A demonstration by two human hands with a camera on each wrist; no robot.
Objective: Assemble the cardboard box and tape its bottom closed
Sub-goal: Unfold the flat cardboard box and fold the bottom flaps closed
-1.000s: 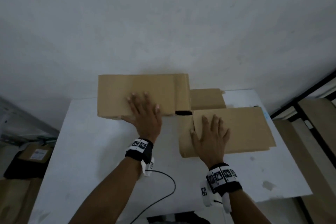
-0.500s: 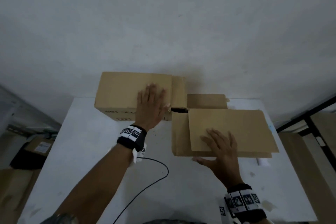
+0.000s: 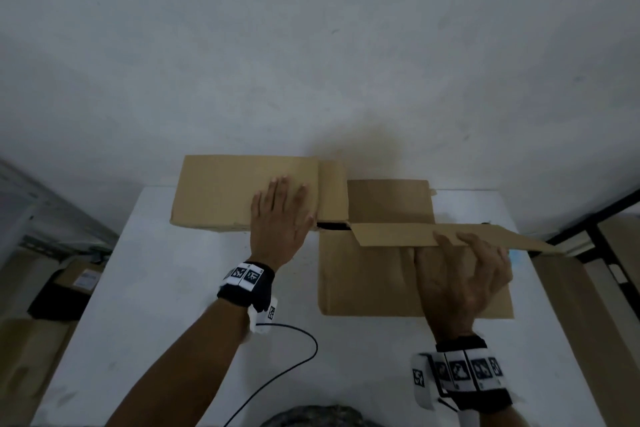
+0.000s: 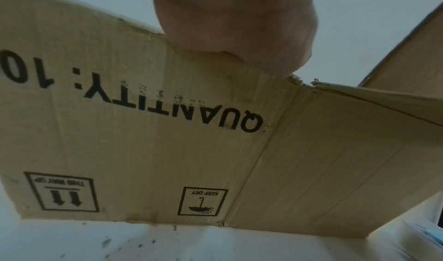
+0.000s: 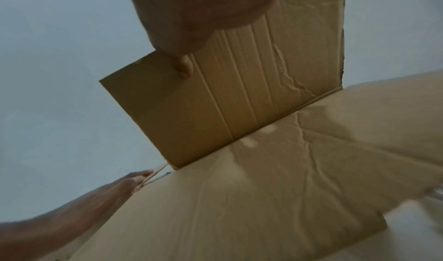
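Note:
A brown cardboard box (image 3: 225, 191) stands at the far side of the white table (image 3: 166, 288). My left hand (image 3: 280, 218) lies flat, fingers straight, on its top panel near the right end. The front wall below the palm (image 4: 227, 18) reads QUANTITY upside down (image 4: 143, 151). To the right, one flap (image 3: 381, 284) lies flat on the table. My right hand (image 3: 464, 270) grips the near edge of the raised flap (image 3: 450, 236), thumb under it (image 5: 184, 67), holding it lifted.
A black cable (image 3: 294, 354) runs from the left wrist band across the table's near side. More cardboard boxes (image 3: 69, 288) stand on the floor to the left, and flat cardboard (image 3: 588, 322) leans at the right beside a dark frame.
My right hand has taken hold of the flap's near edge and lifted it off the flap below. The left hand stayed flat on the box top.

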